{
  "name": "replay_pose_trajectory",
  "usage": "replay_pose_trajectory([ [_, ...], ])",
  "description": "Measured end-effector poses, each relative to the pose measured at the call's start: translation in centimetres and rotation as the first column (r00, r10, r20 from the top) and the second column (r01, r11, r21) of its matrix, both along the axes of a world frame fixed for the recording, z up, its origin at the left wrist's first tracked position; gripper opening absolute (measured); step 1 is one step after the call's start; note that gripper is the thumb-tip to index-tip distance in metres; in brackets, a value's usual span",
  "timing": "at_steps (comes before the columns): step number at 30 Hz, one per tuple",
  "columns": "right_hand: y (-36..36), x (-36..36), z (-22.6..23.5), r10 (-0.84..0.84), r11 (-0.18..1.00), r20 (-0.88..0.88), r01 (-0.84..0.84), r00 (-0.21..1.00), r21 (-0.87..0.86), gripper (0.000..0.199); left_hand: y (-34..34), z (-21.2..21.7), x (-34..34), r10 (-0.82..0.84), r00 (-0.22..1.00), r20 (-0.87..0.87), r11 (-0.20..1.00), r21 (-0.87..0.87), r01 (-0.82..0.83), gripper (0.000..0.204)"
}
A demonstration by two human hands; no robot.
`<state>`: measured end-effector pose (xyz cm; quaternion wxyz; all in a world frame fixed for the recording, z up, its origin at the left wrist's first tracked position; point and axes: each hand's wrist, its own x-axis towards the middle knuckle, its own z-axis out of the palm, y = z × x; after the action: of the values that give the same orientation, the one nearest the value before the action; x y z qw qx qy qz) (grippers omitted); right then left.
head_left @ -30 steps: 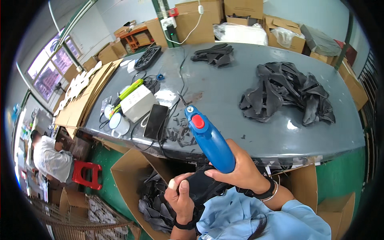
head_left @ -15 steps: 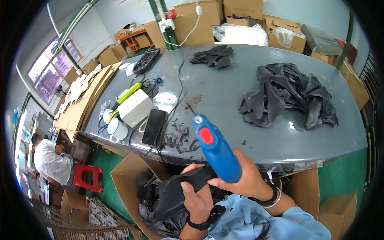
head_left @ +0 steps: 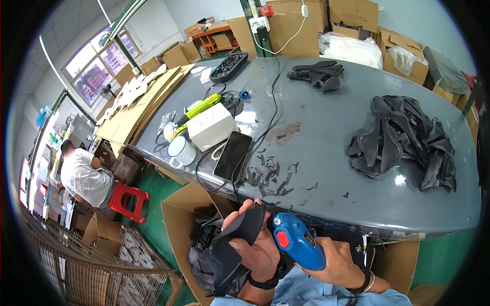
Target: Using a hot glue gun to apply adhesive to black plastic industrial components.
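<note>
One black fabric piece [head_left: 232,250] is clasped in our left hand [head_left: 258,250] over the open cardboard box [head_left: 178,214], our right hand [head_left: 339,262] grips the blue electric cutter [head_left: 298,240]; we judge trimming underway, far-right pile [head_left: 403,140] seemingly pending.

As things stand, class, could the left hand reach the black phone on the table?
Probably not right away: the left hand is full, gripping a black piece below the table edge. The phone itself lies uncovered near that edge.

The blue tool [head_left: 298,241] has dropped beside the black piece [head_left: 232,245], seemingly touching.
</note>
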<state>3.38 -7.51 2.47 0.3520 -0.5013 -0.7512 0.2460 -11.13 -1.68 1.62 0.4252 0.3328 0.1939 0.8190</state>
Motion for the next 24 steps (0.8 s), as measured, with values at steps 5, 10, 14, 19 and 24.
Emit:
replay_pose_trajectory([
  [5,0.9,-0.2,0.3,0.049,0.998,0.059,-0.051,0.997,0.04,0.055,0.4,-0.9,-0.5,0.018,0.998,-0.053,1.0,-0.014,-0.019,0.053],
  [10,1.7,-0.6,0.7,0.031,0.999,0.074,-0.034,0.997,0.039,0.054,1.3,-0.7,-2.3,-0.062,0.995,-0.083,0.997,-0.059,0.057,0.046],
  [14,3.1,-0.7,1.0,0.089,0.996,0.148,-0.087,0.985,-0.016,0.055,2.2,1.8,-4.7,-0.092,0.983,-0.158,0.979,-0.193,0.06,0.043],
  [19,4.8,-1.5,0.7,0.123,0.992,0.17,-0.122,0.978,-0.016,0.052,3.6,3.5,-7.3,-0.154,0.982,-0.112,0.931,-0.35,0.106,0.04],
  [24,5.9,-2.4,0.5,0.157,0.987,0.179,-0.16,0.971,0.001,0.05,3.7,3.9,-8.2,-0.155,0.956,-0.25,0.87,-0.493,0.012,0.035],
])
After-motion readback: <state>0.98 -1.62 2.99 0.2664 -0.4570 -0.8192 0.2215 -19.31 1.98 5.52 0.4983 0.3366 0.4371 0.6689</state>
